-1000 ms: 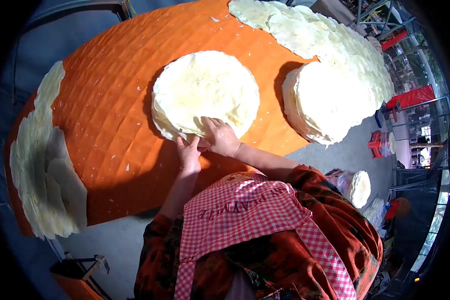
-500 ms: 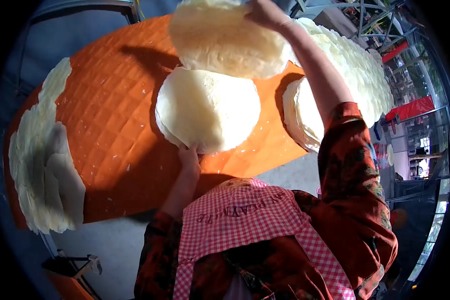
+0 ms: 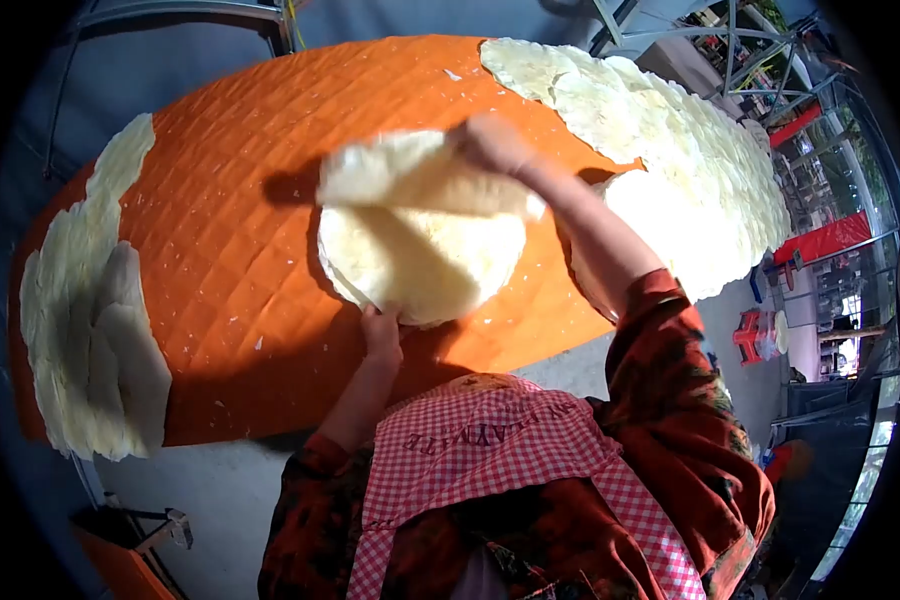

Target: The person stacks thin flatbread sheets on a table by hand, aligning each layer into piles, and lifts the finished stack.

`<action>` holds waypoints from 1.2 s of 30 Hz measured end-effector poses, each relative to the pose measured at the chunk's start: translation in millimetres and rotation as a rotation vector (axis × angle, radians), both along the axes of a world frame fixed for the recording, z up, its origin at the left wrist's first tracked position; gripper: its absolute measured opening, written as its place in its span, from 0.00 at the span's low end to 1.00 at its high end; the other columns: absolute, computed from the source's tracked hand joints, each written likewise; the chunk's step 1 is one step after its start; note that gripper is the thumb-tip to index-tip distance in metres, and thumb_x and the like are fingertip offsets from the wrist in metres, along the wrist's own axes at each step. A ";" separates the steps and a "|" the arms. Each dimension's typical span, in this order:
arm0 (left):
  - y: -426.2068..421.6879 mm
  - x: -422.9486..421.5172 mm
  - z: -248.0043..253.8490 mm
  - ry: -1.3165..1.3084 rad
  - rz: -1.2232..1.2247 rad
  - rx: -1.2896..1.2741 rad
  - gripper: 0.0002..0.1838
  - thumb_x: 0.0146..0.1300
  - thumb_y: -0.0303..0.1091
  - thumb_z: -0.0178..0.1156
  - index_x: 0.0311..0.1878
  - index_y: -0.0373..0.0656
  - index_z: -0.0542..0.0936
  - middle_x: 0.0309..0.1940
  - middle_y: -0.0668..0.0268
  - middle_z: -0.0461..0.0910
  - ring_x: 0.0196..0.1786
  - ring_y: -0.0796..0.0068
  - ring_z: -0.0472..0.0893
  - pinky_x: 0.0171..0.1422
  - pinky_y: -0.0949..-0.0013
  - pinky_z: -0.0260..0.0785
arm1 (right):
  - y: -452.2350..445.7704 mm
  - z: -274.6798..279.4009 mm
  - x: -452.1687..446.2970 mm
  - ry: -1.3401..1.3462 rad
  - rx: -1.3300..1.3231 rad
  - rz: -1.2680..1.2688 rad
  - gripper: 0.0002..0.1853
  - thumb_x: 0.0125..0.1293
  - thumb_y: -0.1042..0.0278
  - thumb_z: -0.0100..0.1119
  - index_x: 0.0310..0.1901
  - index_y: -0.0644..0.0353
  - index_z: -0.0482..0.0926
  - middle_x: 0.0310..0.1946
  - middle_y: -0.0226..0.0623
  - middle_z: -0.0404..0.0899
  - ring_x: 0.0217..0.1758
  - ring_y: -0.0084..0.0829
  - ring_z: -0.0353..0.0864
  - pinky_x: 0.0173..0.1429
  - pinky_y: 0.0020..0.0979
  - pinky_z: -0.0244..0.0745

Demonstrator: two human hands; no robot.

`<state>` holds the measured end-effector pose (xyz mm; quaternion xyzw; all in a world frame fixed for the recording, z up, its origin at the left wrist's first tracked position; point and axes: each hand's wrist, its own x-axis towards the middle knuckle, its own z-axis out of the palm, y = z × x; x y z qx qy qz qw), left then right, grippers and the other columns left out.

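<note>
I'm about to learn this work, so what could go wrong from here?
The flatbread-like sheet in the right hand looks thin, so it might tear near the grip.
Tilted over the round stack, it could crease if laid down unevenly.
The left hand, at the stack's near edge, might nudge upper layers out of line.

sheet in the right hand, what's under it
The near part of a pale round stack shows below it; the raised sheet covers the far part, which cannot be seen.
</note>
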<state>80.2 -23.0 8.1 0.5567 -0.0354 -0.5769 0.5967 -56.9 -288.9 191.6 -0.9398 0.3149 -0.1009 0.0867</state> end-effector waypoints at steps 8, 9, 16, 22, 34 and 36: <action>-4.4 2.4 -51.8 -0.070 -0.035 -0.061 0.21 0.61 0.24 0.57 0.57 0.48 0.68 0.47 0.66 0.75 0.46 0.68 0.78 0.39 0.63 0.78 | 117.5 14.8 -0.6 -0.183 -0.418 0.063 0.14 0.52 0.75 0.53 0.39 0.51 0.83 0.30 0.38 0.82 0.29 0.39 0.82 0.30 0.39 0.75; -1.5 0.9 -25.3 -0.009 -0.040 0.003 0.19 0.62 0.24 0.56 0.56 0.48 0.68 0.47 0.65 0.75 0.46 0.68 0.79 0.40 0.63 0.78 | 133.8 -32.1 -2.6 -0.093 -0.377 -0.015 0.09 0.54 0.71 0.54 0.37 0.54 0.81 0.29 0.37 0.81 0.29 0.38 0.81 0.30 0.39 0.75; 1.7 -0.4 -9.2 0.106 -0.068 0.011 0.15 0.66 0.24 0.52 0.54 0.48 0.66 0.48 0.64 0.74 0.48 0.68 0.78 0.45 0.60 0.77 | 178.3 -122.4 -11.8 0.017 -0.090 -0.058 0.16 0.51 0.71 0.55 0.44 0.55 0.80 0.42 0.37 0.82 0.40 0.40 0.82 0.41 0.36 0.78; -7.3 -2.3 -4.8 0.224 -0.047 -0.111 0.15 0.69 0.28 0.48 0.57 0.49 0.65 0.53 0.62 0.74 0.51 0.65 0.77 0.53 0.58 0.72 | 209.2 -121.7 -17.4 0.010 -0.023 0.031 0.36 0.54 0.51 0.64 0.63 0.57 0.66 0.65 0.40 0.65 0.67 0.41 0.64 0.61 0.41 0.67; -7.1 39.9 54.1 0.671 -0.072 -0.549 0.46 0.58 0.73 0.48 0.65 0.42 0.61 0.65 0.51 0.60 0.67 0.43 0.61 0.69 0.32 0.51 | 143.5 37.3 -15.6 -0.167 -0.331 0.056 0.11 0.52 0.71 0.55 0.38 0.52 0.82 0.30 0.38 0.82 0.29 0.39 0.82 0.28 0.39 0.75; 1.8 43.2 49.1 0.713 -0.103 -0.653 0.50 0.55 0.77 0.47 0.69 0.46 0.58 0.70 0.53 0.55 0.71 0.47 0.56 0.70 0.32 0.47 | 178.3 -8.1 -21.8 -0.198 -0.457 0.084 0.10 0.53 0.67 0.56 0.37 0.56 0.80 0.35 0.36 0.79 0.34 0.36 0.81 0.33 0.35 0.76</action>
